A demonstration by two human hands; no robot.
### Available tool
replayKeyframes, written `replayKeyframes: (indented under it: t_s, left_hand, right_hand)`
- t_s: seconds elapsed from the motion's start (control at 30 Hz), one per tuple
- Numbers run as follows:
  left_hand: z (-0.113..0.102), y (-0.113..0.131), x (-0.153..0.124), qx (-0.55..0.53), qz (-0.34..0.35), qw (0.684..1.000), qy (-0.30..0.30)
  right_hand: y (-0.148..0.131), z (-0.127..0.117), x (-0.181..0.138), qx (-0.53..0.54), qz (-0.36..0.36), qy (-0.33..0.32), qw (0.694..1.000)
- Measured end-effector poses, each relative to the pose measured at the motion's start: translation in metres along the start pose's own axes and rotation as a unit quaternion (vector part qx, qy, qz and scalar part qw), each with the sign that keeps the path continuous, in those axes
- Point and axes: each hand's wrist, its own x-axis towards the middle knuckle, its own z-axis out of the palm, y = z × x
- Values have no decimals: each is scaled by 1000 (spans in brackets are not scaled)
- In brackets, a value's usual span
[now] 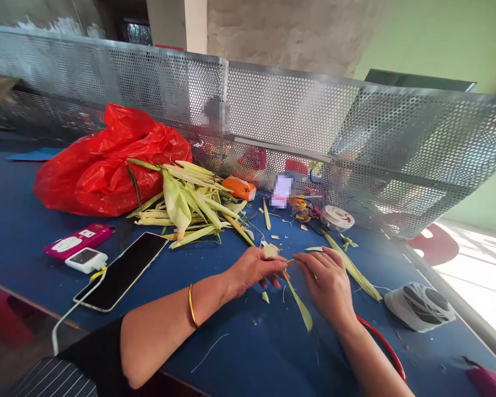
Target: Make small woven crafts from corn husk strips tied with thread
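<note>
My left hand [258, 271] is closed in a pinch on a pale green corn husk [301, 306], whose pointed end hangs below the fingers. A cream-coloured husk piece [271, 251] shows above that thumb. My right hand [328, 281] faces it, fingertips closed on a thin pale strip that spans the small gap between both hands. Whether this strip is husk or thread I cannot tell. Behind the hands lies a heap of corn husks [198, 207]. One long husk [353, 270] rests just beyond my right hand.
A red plastic bag [116, 165] bulges at the back left. Nearer are a phone [122, 270], a white charger [86, 259] with cable and a pink box [78, 242]. White tape [338, 217] and a thread cone [419, 307] stand right. A perforated metal screen [281, 105] borders the blue table [231, 353].
</note>
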Motion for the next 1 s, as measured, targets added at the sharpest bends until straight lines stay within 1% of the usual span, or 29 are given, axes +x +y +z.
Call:
replayKeyframes:
  t_s: [0.1, 0.2, 0.3, 0.37, 0.43, 0.47, 0.5, 0.53, 0.6, 0.7, 0.77, 0.87, 1.0]
  left_hand:
    - [4, -1, -1, 29, -28, 999, -8]
    - [12, -5, -4, 123, -42, 991, -18]
    - [19, -12, -8, 227, -19, 973, -36]
    - [22, -16, -10, 271, 17, 961, -52]
    - [21, -18, -10, 261, 15, 963, -70]
    - [20, -18, -10, 235, -6, 969, -77]
    - [19, -17, -9, 196, -35, 977, -82]
    - [18, -16, -7, 158, -58, 983, -74]
    - [14, -12, -3, 92, -86, 992, -30]
    - [7, -6, 1, -41, -121, 992, 16]
    - [4, -4, 2, -110, -133, 984, 32]
    - [2, -2, 1, -148, -124, 979, 65]
    - [1, 0, 0, -150, -96, 980, 91]
  right_hand:
    - [-1, -4, 1, 26, 41, 13, 999]
    - [-9, -5, 1, 67, 57, 1, 996]
    - [-20, 0, -1, 145, 76, -55, 985]
    - [-27, 4, -4, 203, 108, -68, 971]
    - [-32, 5, -6, 232, 135, -41, 962]
    - [-34, 4, -7, 233, 137, -16, 963]
    - [-36, 2, -8, 225, 127, 10, 966]
    - [-37, 0, -9, 210, 101, 35, 972]
    - [-41, -4, -10, 167, 8, 63, 984]
    - [-45, -4, -10, 69, -155, 53, 984]
    - [-46, -1, -10, 1, -213, 35, 976]
    - [-44, 4, -9, -47, -237, 12, 970]
    - [-41, 3, -9, -7, -214, 2, 977]
